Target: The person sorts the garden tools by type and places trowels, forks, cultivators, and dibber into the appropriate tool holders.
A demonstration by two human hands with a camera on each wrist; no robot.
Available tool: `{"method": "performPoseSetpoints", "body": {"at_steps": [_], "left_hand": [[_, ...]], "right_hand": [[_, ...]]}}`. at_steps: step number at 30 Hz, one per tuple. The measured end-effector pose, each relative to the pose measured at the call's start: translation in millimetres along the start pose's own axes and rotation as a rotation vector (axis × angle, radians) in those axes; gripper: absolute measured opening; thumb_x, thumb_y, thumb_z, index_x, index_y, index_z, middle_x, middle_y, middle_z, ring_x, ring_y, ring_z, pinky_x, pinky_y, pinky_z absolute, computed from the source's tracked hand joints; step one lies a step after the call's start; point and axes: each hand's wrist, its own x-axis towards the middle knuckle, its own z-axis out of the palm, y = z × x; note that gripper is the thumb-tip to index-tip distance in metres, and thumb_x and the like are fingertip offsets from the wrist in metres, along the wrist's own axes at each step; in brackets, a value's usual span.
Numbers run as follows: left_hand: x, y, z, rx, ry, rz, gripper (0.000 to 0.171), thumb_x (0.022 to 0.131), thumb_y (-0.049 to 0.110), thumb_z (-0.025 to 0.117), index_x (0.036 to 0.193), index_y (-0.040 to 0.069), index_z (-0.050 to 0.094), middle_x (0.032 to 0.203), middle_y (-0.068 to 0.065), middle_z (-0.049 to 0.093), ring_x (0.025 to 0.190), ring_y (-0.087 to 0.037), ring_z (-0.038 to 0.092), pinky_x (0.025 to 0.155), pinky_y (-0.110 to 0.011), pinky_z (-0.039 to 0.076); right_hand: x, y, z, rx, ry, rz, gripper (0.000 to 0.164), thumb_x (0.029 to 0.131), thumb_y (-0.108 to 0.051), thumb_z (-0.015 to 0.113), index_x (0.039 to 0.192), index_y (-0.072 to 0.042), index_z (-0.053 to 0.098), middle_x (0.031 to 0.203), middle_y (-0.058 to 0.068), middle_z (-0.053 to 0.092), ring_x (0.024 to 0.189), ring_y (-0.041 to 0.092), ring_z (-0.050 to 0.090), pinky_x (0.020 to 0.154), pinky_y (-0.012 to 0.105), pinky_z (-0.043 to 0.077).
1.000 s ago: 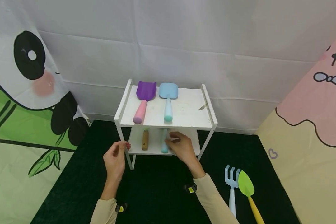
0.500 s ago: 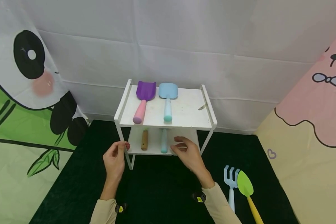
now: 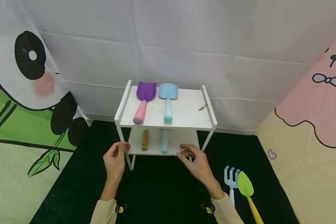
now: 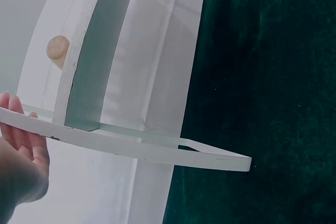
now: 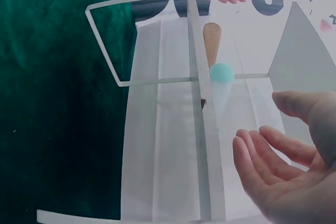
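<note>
My left hand (image 3: 114, 158) grips the left front leg of a white two-tier shelf (image 3: 190, 119); in the left wrist view its fingers (image 4: 39, 148) pass behind that white post. My right hand (image 3: 196, 163) holds nothing, thumb and fingers apart, by the lower tier's front edge. Left of it on the lower tier lie a light-blue handle (image 3: 164, 141) and a wooden handle (image 3: 145, 140), their far ends hidden under the upper tier. On top rest a purple shovel with a pink handle (image 3: 140, 112) and a light-blue shovel (image 3: 168, 91), side by side.
On the dark green cloth (image 3: 156, 193) at the right lie a light-blue hand fork (image 3: 231, 180) and a green trowel with a yellow handle (image 3: 245, 183). White fabric (image 3: 184, 49) hangs behind the shelf. Cartoon-printed panels (image 3: 310, 130) stand at both sides.
My right hand has let go of the light-blue handle on the lower tier and drawn back to the right and toward me. The left hand stays on the shelf leg.
</note>
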Motion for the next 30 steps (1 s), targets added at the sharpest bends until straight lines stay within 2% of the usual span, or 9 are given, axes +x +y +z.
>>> {"method": "performPoseSetpoints", "body": {"at_steps": [2,5,10,16,19,23,26,30], "left_hand": [[-0.2,-0.5,-0.3,0.010,0.001,-0.013,0.026,0.108,0.009,0.054,0.102,-0.011,0.068,0.096,-0.001,0.071,0.089,-0.010,0.066,0.088,-0.016,0.053],[0.6,-10.6,-1.9,0.009,-0.002,-0.013,0.027,0.108,0.014,0.054,0.102,-0.008,0.069,0.096,0.001,0.072,0.090,-0.012,0.067,0.088,-0.017,0.053],[0.4,-11.0,-2.2,0.007,-0.008,-0.002,0.029,0.108,0.016,0.055,0.102,-0.009,0.068,0.096,0.000,0.072,0.090,-0.014,0.067,0.088,-0.018,0.053],[0.3,-9.7,-2.4,0.011,-0.006,-0.003,0.028,0.108,0.015,0.055,0.102,-0.008,0.069,0.096,-0.001,0.072,0.090,-0.013,0.067,0.088,-0.017,0.053],[0.1,-9.4,-2.5,0.009,-0.009,-0.007,0.027,0.108,0.015,0.055,0.102,-0.007,0.069,0.097,-0.005,0.071,0.091,-0.012,0.067,0.088,-0.017,0.053],[0.2,-9.2,-2.0,0.009,-0.010,-0.012,0.025,0.108,0.012,0.054,0.102,-0.007,0.069,0.097,-0.008,0.071,0.090,-0.011,0.067,0.088,-0.017,0.053],[-0.3,-5.3,-0.6,0.014,-0.007,-0.015,0.024,0.108,0.009,0.053,0.102,-0.010,0.068,0.097,-0.008,0.070,0.089,-0.010,0.066,0.088,-0.017,0.053],[-3.2,12.5,1.8,0.024,-0.011,-0.012,0.025,0.108,0.007,0.053,0.102,-0.013,0.066,0.095,-0.007,0.070,0.088,-0.009,0.066,0.088,-0.017,0.053]], "right_hand": [[-4.7,3.1,-1.7,-0.002,0.010,-0.019,0.035,0.098,-0.021,0.073,0.128,-0.003,0.067,0.125,0.011,0.067,0.105,0.023,0.069,0.095,0.041,0.057],[-11.7,7.8,-4.6,-0.016,0.026,-0.054,0.033,0.098,-0.021,0.073,0.127,-0.005,0.067,0.122,0.010,0.068,0.104,0.022,0.069,0.094,0.042,0.057],[-22.5,13.3,-10.2,-0.039,0.048,-0.091,0.032,0.098,-0.017,0.073,0.127,-0.005,0.067,0.118,0.006,0.069,0.102,0.018,0.068,0.092,0.035,0.057],[-34.6,17.8,-17.1,-0.024,0.051,-0.096,0.031,0.097,-0.013,0.073,0.126,-0.004,0.066,0.112,0.002,0.068,0.099,0.014,0.067,0.091,0.037,0.058],[-41.3,21.9,-20.5,-0.026,0.050,-0.098,0.031,0.097,-0.012,0.073,0.126,-0.004,0.066,0.115,0.005,0.068,0.099,0.014,0.067,0.091,0.040,0.058],[-50.9,26.0,-25.0,-0.035,0.050,-0.100,0.033,0.096,-0.009,0.073,0.128,-0.008,0.065,0.117,0.004,0.068,0.099,0.014,0.067,0.091,0.038,0.058],[-58.1,29.5,-28.5,-0.046,0.055,-0.095,0.036,0.095,-0.006,0.073,0.130,-0.011,0.064,0.116,0.002,0.067,0.099,0.014,0.067,0.090,0.037,0.058],[-67.9,34.8,-33.1,-0.068,0.063,-0.055,0.036,0.096,-0.006,0.073,0.130,-0.011,0.064,0.119,0.004,0.068,0.099,0.014,0.067,0.090,0.035,0.058]]}}
